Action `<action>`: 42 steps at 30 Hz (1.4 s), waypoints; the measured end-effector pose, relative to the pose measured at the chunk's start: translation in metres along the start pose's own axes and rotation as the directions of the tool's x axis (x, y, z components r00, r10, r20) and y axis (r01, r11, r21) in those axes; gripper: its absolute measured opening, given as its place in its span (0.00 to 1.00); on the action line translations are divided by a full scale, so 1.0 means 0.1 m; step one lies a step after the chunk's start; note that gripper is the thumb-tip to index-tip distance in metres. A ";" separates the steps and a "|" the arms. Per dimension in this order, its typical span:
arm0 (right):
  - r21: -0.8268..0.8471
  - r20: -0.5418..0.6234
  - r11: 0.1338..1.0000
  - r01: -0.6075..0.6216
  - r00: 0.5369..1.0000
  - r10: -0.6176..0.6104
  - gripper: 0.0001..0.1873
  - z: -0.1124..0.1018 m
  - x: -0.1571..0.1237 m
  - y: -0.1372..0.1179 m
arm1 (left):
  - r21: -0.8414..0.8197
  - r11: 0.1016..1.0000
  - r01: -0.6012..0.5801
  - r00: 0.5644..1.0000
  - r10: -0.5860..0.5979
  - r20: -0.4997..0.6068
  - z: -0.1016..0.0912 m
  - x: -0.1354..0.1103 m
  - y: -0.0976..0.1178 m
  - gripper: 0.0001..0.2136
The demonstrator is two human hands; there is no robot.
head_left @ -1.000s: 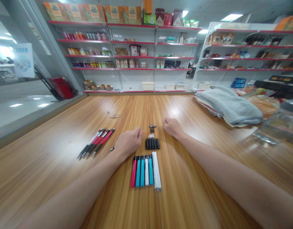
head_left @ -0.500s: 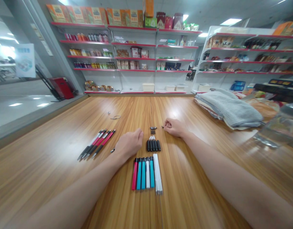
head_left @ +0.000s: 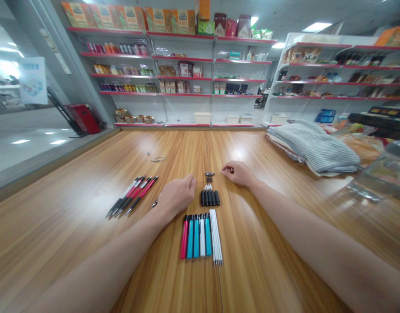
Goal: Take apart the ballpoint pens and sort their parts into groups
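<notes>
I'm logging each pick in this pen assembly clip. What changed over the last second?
The right hand went from a loose fist to pinching what looks like a tiny part, beside the small metal parts. The left hand stayed curled on the table; the pens, black caps and coloured barrels kept their rows.

Long wooden table point(head_left: 72, 195) runs on well beyond the left hand point(head_left: 176, 195) and right hand point(head_left: 239, 174). Past its far edge: white wall shelving point(head_left: 183, 87) with red-edged boards, stocked with boxes and packets. Second shelf unit point(head_left: 333, 82) beyond and right of the right hand. Far left of the left hand: glossy grey floor point(head_left: 30, 143), red case point(head_left: 84, 119), blue-and-white poster point(head_left: 33, 80). Ceiling panel light point(head_left: 317, 27) lit.
</notes>
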State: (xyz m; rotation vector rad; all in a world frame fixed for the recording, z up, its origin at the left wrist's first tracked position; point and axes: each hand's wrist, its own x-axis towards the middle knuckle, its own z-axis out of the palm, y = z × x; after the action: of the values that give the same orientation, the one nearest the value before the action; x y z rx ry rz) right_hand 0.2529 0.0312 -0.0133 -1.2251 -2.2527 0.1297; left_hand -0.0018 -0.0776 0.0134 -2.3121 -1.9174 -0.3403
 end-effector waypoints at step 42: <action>0.079 -0.036 0.990 -0.118 0.992 0.121 0.12 0.12 0.15 -0.22 | 0.007 0.999 0.048 0.998 -0.048 0.031 -0.05 -0.01 0.03 0.21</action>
State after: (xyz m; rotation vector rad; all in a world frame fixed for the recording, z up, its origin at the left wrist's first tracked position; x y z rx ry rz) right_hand 0.2241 0.0325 -0.0094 -1.3096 -2.1201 0.2322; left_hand 0.0004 -0.0801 0.0180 -2.2841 -1.9878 -0.3053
